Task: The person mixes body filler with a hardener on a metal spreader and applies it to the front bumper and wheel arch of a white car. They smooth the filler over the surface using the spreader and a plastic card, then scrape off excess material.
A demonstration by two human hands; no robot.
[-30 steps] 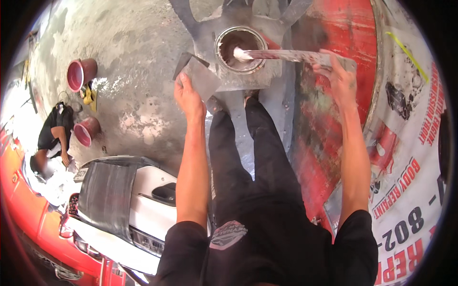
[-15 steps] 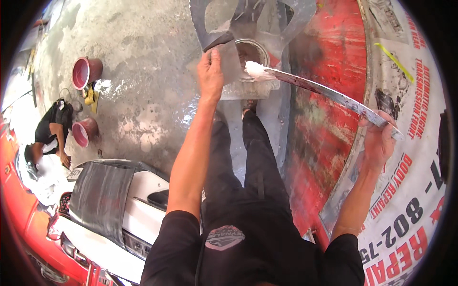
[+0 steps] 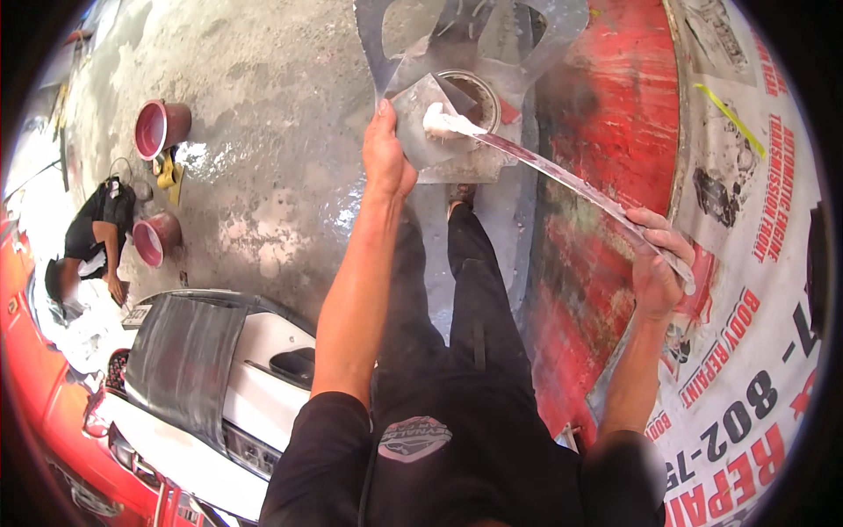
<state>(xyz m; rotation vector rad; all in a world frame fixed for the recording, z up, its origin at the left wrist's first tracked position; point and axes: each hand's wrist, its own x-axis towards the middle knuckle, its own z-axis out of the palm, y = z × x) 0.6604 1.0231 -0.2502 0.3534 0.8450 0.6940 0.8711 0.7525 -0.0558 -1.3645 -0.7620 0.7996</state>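
Observation:
My left hand (image 3: pixel 387 156) grips the left edge of a thin, flat grey plate (image 3: pixel 410 127). A lump of white paste (image 3: pixel 445 123), like putty, sits over that plate, on the far end of a long flat metal strip (image 3: pixel 562 179). Whether the paste touches the plate, I cannot tell. My right hand (image 3: pixel 660 268) is closed around the strip's near end, off to the right. Just beyond the plate stands an open round can (image 3: pixel 497 107), partly covered by the plate, with brownish contents.
Grey cut-out sheet pieces (image 3: pixel 376 44) lie around the can. A red panel (image 3: pixel 615 132) and a printed banner (image 3: pixel 773 290) run along the right. Left are two red buckets (image 3: pixel 167 123), a white car part (image 3: pixel 263 369) with a dark cover, and a crouching person (image 3: pixel 101 224).
The paste-laden strip end has moved left, from beside the plate to over it. My right hand has shifted left and slightly nearer. The plate has turned in my left hand.

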